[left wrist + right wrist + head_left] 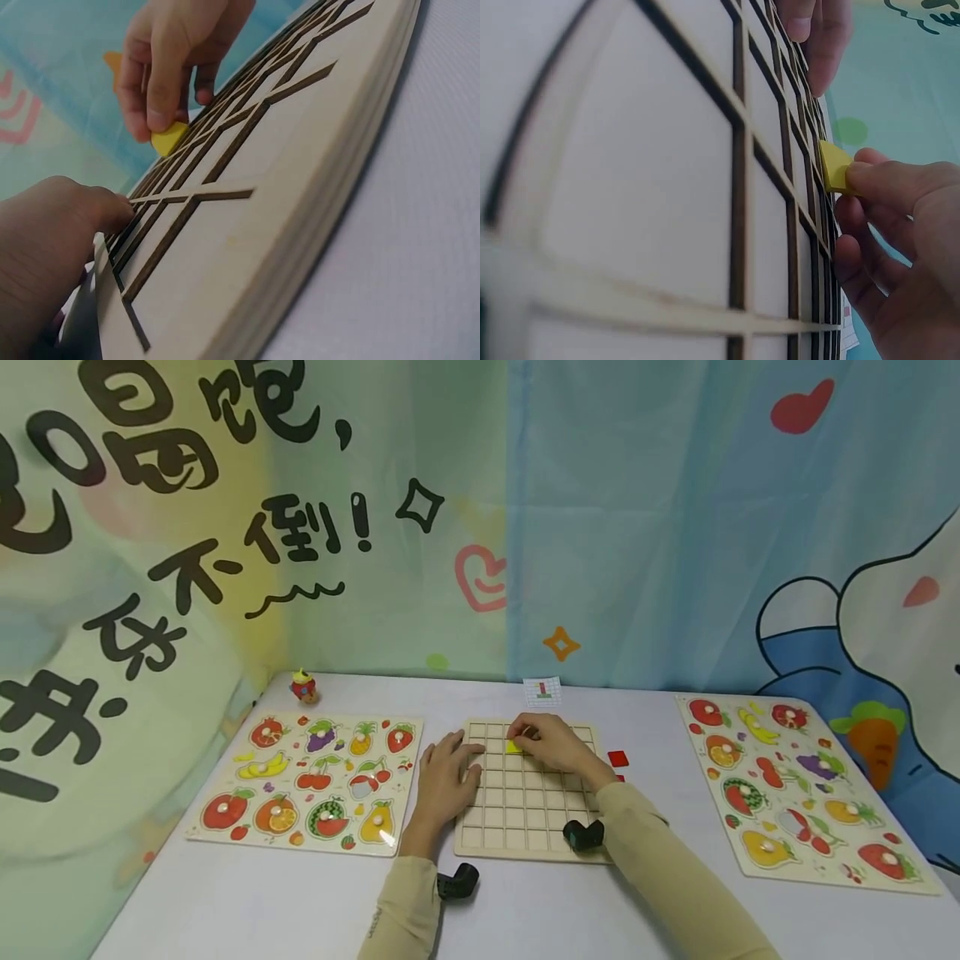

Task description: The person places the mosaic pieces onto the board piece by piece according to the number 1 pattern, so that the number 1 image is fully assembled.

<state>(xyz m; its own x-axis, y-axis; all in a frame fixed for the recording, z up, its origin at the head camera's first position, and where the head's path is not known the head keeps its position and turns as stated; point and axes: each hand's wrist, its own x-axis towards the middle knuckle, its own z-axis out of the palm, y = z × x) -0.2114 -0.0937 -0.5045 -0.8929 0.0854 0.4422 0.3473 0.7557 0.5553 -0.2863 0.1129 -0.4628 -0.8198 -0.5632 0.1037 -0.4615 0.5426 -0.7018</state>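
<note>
A wooden grid board [514, 817] lies on the white table [285, 910], and over its back part, a little left of its middle, the right hand [551, 742] pinches a yellow piece [513, 747] between thumb and fingers. The piece is tilted against the board's face; whether it touches the board I cannot tell. The left hand [448, 777] rests at the board's left edge, its fingers loose and spread, grasping nothing. Just beside the board's right edge is a red piece [618, 759], with a second red bit partly hidden nearer the sleeve. Behind the board stands a small card [542, 692] with a coloured figure on a grid. A fruit puzzle [343, 792] lies left of the board, another fruit puzzle [787, 802] well to its right, and a small figurine [303, 687] sits beyond it, to the back left.
</note>
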